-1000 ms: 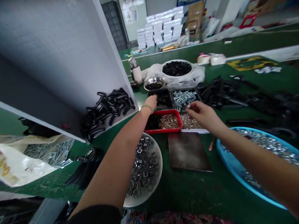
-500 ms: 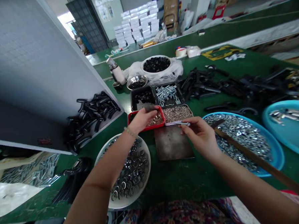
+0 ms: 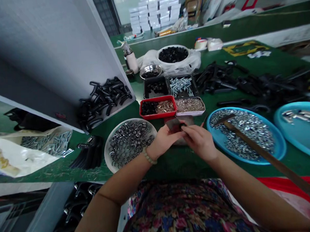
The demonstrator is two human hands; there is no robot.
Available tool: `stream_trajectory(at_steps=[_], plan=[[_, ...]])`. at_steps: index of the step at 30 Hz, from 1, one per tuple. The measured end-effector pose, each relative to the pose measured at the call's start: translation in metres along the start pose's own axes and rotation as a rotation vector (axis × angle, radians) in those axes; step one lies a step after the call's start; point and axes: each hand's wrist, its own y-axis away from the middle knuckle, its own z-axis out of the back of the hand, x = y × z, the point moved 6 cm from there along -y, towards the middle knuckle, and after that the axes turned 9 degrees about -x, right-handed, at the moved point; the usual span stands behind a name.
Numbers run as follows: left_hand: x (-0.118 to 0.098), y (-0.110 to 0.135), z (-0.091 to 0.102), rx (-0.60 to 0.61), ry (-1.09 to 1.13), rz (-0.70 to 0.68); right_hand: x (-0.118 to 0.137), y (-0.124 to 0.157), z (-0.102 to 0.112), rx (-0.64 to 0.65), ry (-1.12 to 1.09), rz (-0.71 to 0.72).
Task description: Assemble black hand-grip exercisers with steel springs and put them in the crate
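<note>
Small dark flat piece, one | left hand, right hand: fingers narrowly closed, holding it | one white bowl of steel rings near left, one blue washer tray near right

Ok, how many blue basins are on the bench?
2: the nearer blue basin holds washers; the other blue basin, cut off at the right edge of the view, holds bolts. More may lie out of view.

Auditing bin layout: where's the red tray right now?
Head view, centre: the red tray sits nearer the person than the black tray, left of the tray of small metal parts.
</note>
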Motion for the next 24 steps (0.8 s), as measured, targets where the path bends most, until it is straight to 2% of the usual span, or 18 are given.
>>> stream_trajectory(at_steps=[3, 6, 8, 9, 10, 12, 14, 16, 18, 21, 24], plan=[[0.009, 0.021, 0.011, -0.03, -0.02, 0.136, -0.011, 0.015, -0.006, 0.017, -0.376, -0.325], [0.018, 0.041, 0.017, -0.06, 0.065, 0.304, -0.017, 0.035, -0.024, 0.149, -0.731, -0.698], [0.022, 0.048, 0.016, -0.064, 0.114, 0.353, -0.016, 0.044, -0.032, 0.192, -0.841, -0.844], [0.024, 0.05, 0.017, -0.074, 0.109, 0.351, -0.016, 0.045, -0.032, 0.158, -0.854, -0.883], [0.024, 0.051, 0.018, -0.093, 0.068, 0.327, -0.015, 0.046, -0.031, 0.107, -0.835, -0.894], [0.021, 0.051, 0.024, -0.14, -0.152, 0.204, -0.012, 0.045, -0.026, 0.038, -0.7, -0.833], [0.013, 0.05, 0.03, -0.144, -0.487, 0.019, -0.003, 0.044, -0.025, 0.094, -0.514, -0.693], [0.005, 0.047, 0.036, -0.072, -0.791, -0.119, 0.004, 0.047, -0.03, 0.215, -0.42, -0.601], [-0.004, 0.037, 0.051, -0.039, -1.039, -0.199, 0.003, 0.051, -0.033, 0.237, -0.476, -0.644], [-0.024, 0.009, 0.087, -0.183, -1.483, -0.338, -0.006, 0.055, -0.033, 0.152, -0.627, -0.755], [-0.031, -0.016, 0.11, -0.181, -1.817, -0.357, -0.008, 0.055, -0.028, 0.167, -0.621, -0.689]])
